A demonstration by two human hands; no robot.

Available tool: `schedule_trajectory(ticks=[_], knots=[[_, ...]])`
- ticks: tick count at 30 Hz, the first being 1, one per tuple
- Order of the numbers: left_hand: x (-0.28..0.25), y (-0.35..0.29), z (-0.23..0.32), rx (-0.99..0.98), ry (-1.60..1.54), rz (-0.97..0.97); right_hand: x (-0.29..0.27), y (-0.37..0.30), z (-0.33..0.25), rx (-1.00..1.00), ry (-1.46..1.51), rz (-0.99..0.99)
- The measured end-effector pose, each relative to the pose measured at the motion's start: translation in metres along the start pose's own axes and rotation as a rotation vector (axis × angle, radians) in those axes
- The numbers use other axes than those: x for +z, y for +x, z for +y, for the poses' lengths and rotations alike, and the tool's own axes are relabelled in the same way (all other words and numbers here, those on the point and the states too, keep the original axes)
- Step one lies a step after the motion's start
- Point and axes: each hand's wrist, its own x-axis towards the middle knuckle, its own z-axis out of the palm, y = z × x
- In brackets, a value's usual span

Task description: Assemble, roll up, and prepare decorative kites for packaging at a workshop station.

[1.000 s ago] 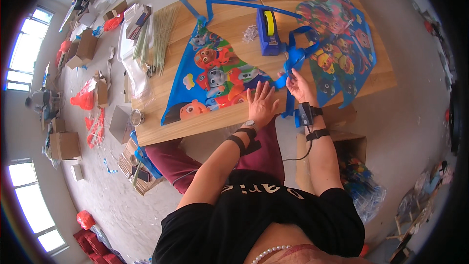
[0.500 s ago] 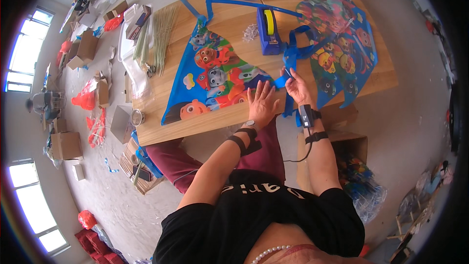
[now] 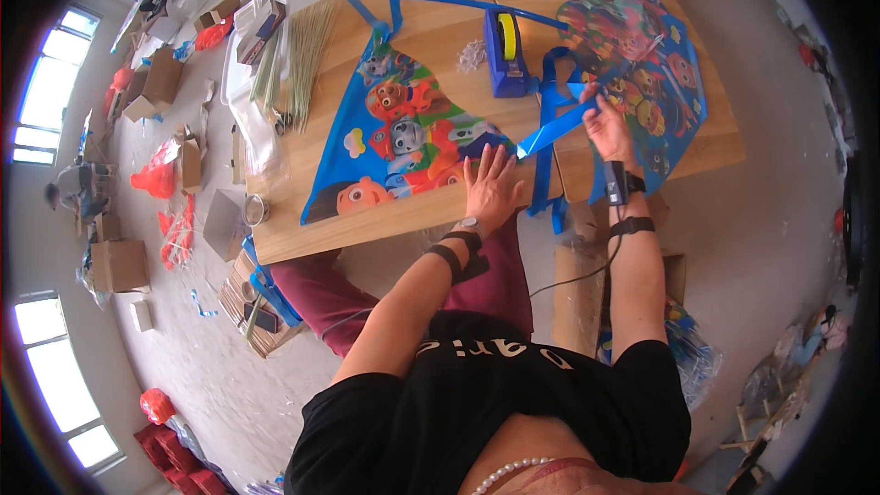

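Observation:
A triangular plastic sheet (image 3: 403, 128), blue with cartoon animals and shaped like a kite sail, lies on the wooden table. My left hand (image 3: 493, 185) rests flat on its lower right part, fingers spread. To the right, my right hand (image 3: 608, 133) pinches a blue ribbon (image 3: 559, 132), which stretches slantwise from the sheet's right corner. More blue ribbon lies looped on the table behind and below it. A second printed sheet (image 3: 655, 64), glossy and several-cornered, is partly covered by my right hand.
A blue tape dispenser (image 3: 506, 55) with yellow tape stands beyond my hands, beside small white pieces (image 3: 471, 58). Thin sticks (image 3: 312, 50) lie at the table's left, near a white tray (image 3: 240, 64). Cardboard boxes (image 3: 119, 266) stand on the floor; other people work at far left.
My right hand has moved right and away from me, drawing the blue ribbon out straight from the sheet's corner. My left hand stays flat on the sheet.

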Motion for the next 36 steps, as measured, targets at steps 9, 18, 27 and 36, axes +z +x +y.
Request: schedule_trajectory(ticks=[9,18,27,36], knots=[[0.002,-0.002,-0.001,0.004,-0.06,0.035,0.062,-0.002,-0.111,-0.163,-0.658,0.011],[0.003,-0.004,-0.004,0.016,-0.016,0.011,0.21,0.005,-0.077,-0.434,-0.682,-0.23],[0.001,-0.007,-0.008,0.028,0.021,-0.132,0.341,-0.015,0.153,-0.36,-0.863,-0.228],[-0.002,-0.004,-0.002,-0.042,-0.01,-0.005,0.31,-0.068,0.354,-0.365,-1.289,-0.506]])
